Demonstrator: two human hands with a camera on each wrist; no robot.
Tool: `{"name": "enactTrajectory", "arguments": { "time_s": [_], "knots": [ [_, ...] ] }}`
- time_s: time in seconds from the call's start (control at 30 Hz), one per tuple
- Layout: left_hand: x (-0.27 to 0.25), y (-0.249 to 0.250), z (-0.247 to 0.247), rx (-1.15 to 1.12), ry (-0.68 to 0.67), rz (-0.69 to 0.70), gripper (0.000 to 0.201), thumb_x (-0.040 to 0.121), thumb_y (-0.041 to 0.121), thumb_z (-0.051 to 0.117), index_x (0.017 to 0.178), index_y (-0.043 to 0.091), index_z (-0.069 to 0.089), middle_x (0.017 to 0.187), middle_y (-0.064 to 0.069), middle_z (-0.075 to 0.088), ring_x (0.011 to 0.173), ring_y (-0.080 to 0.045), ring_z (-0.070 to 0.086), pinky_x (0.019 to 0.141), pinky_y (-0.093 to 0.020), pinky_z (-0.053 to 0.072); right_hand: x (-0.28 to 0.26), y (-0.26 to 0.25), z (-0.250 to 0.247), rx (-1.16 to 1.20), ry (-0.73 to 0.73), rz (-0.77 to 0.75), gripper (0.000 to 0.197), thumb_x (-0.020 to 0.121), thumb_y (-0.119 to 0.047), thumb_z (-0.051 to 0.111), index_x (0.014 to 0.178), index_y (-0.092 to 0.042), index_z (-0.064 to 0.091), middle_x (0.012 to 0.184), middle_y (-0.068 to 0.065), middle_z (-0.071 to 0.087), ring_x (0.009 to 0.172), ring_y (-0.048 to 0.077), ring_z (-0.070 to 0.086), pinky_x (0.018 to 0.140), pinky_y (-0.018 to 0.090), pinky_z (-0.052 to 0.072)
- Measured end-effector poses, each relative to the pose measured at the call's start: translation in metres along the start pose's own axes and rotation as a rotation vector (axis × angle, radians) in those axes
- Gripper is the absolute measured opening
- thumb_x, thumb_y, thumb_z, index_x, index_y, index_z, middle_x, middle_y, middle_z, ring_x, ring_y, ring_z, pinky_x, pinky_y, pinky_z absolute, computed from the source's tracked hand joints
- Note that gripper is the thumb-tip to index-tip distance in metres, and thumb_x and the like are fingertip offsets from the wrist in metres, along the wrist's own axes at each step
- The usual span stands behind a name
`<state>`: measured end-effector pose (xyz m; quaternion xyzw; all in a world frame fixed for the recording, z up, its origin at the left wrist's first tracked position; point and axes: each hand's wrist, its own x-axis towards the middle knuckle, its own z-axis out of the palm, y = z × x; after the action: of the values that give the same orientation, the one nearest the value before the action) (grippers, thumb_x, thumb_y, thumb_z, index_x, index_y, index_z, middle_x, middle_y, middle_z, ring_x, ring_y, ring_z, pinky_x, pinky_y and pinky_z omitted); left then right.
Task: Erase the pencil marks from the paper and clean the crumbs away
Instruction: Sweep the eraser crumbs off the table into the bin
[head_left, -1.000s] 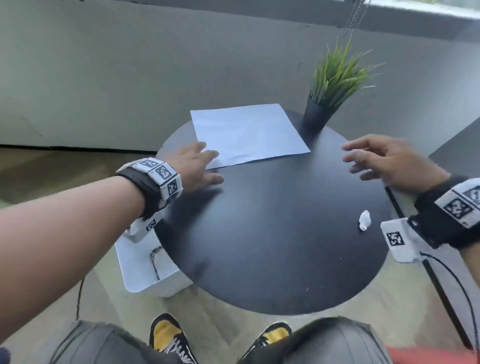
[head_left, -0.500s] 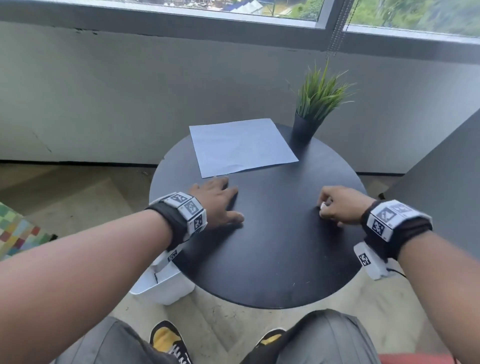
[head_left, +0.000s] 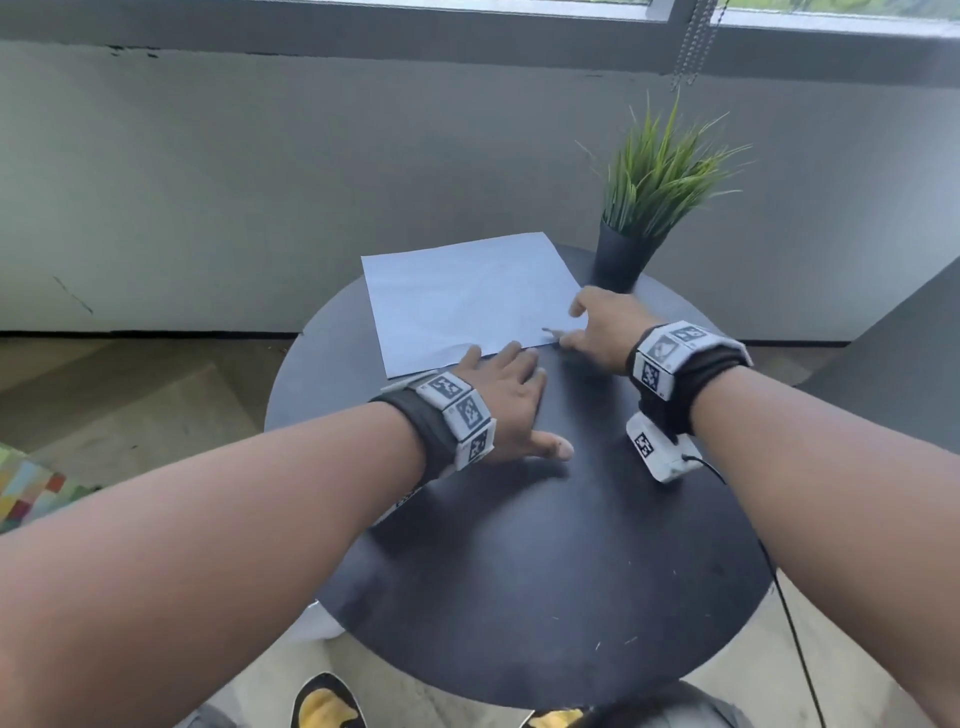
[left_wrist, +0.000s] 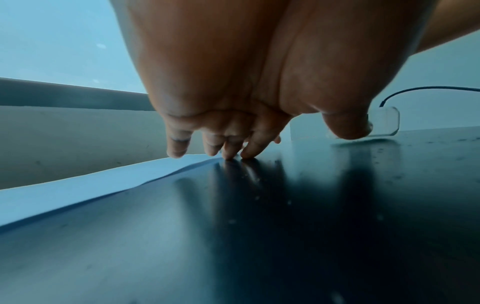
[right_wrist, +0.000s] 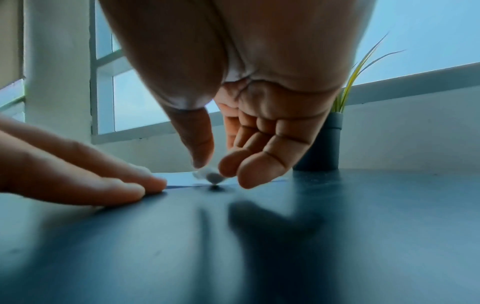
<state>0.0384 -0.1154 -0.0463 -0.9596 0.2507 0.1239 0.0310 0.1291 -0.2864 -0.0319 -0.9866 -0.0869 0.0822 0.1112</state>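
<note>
A person's right hand pinches one small white eraser between thumb and fingertips, its tip held just above the near right corner of a single sheet of paper. The left hand lies flat, fingers straight and spread, on the one round black table, with its fingertips at the paper's near edge. The sheet sits at the far side of the tabletop, its far corner hanging past the rim. Pencil marks cannot be made out on it. A few pale specks dot the table surface. One potted grass plant stands just beside the paper's right corner. Both wrists wear marker-tagged bands.
</note>
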Motion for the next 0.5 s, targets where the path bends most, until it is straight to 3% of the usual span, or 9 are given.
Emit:
{"name": "enactTrajectory", "arguments": {
  "time_s": [0.07,0.13,0.2,0.27,0.3,0.33,0.4,0.47,0.5],
  "knots": [
    [-0.011,0.001,0.001,-0.014,-0.050,0.025,0.104,0.081,0.085,0.035,0.151,0.008,0.028,0.162,-0.010,0.015,0.149,-0.024,0.011,0.117,-0.052,0.018,-0.018,0.011,-0.001,0.053,0.003,0.009,0.038,0.087,-0.047,0.062,0.110,-0.017,0.053,0.109,0.011,0.060,0.098,0.030,0.054,0.080,0.033,0.042],
    [-0.028,0.005,-0.003,-0.089,-0.149,0.069,0.103,0.084,0.080,0.041,0.156,0.009,0.020,0.166,-0.009,0.003,0.153,-0.021,0.003,0.122,-0.049,0.012,-0.044,0.019,0.000,-0.104,-0.097,-0.019,0.042,0.090,-0.051,0.052,0.118,-0.021,0.053,0.129,0.012,0.053,0.116,0.032,0.049,0.094,0.037,0.041],
    [-0.044,0.006,-0.012,-0.190,-0.197,0.162,0.087,0.087,0.073,0.045,0.147,0.010,0.041,0.161,-0.010,0.025,0.148,-0.022,0.024,0.118,-0.040,0.023,-0.080,0.018,0.011,-0.220,-0.269,-0.057,0.070,0.085,-0.066,0.040,0.142,-0.026,0.036,0.154,0.009,0.025,0.140,0.033,0.027,0.111,0.050,0.030],
    [-0.057,0.000,-0.021,-0.323,-0.131,0.187,0.066,0.090,0.070,0.045,0.111,0.012,0.069,0.120,-0.009,0.064,0.110,-0.025,0.058,0.094,-0.035,0.043,-0.122,0.005,0.025,-0.263,-0.376,-0.159,0.087,0.080,-0.077,0.031,0.152,-0.031,0.011,0.162,-0.004,-0.003,0.148,0.029,0.002,0.112,0.063,0.020],
    [-0.061,-0.003,-0.023,-0.377,-0.061,0.155,0.059,0.092,0.068,0.046,0.096,0.014,0.071,0.096,-0.006,0.068,0.090,-0.024,0.060,0.083,-0.034,0.046,-0.143,-0.005,0.025,-0.270,-0.401,-0.274,0.086,0.081,-0.077,0.029,0.152,-0.032,0.009,0.162,-0.007,-0.005,0.149,0.026,-0.002,0.111,0.065,0.020],
    [-0.066,-0.007,-0.023,-0.396,0.000,0.104,0.055,0.093,0.065,0.047,0.093,0.015,0.071,0.089,-0.004,0.068,0.085,-0.022,0.060,0.081,-0.033,0.047,-0.157,-0.012,0.022,-0.237,-0.423,-0.411,0.079,0.085,-0.074,0.029,0.151,-0.031,0.018,0.162,-0.006,0.003,0.148,0.024,0.004,0.111,0.063,0.022],
    [-0.078,-0.010,-0.019,-0.361,0.010,0.002,0.050,0.093,0.063,0.050,0.118,0.025,0.068,0.126,-0.001,0.064,0.117,-0.019,0.057,0.102,-0.033,0.042,-0.162,-0.015,0.009,-0.005,-0.416,-0.608,0.057,0.094,-0.060,0.037,0.141,-0.028,0.044,0.150,-0.006,0.041,0.138,0.014,0.033,0.113,0.044,0.031],
    [-0.088,-0.008,-0.013,-0.266,-0.126,-0.022,0.062,0.091,0.065,0.050,0.139,0.026,0.055,0.154,-0.002,0.040,0.141,-0.020,0.037,0.116,-0.035,0.030,-0.142,0.001,0.004,0.138,-0.304,-0.423,0.047,0.096,-0.051,0.047,0.139,-0.032,0.048,0.143,-0.010,0.051,0.132,0.008,0.043,0.114,0.029,0.030],
    [-0.092,-0.005,-0.011,-0.251,-0.174,-0.004,0.062,0.090,0.067,0.049,0.135,0.025,0.059,0.151,-0.002,0.044,0.138,-0.020,0.041,0.114,-0.036,0.033,-0.131,0.008,0.005,0.094,-0.241,-0.275,0.051,0.094,-0.056,0.046,0.140,-0.035,0.043,0.150,-0.007,0.042,0.138,0.013,0.036,0.116,0.033,0.025]
  ]
}}
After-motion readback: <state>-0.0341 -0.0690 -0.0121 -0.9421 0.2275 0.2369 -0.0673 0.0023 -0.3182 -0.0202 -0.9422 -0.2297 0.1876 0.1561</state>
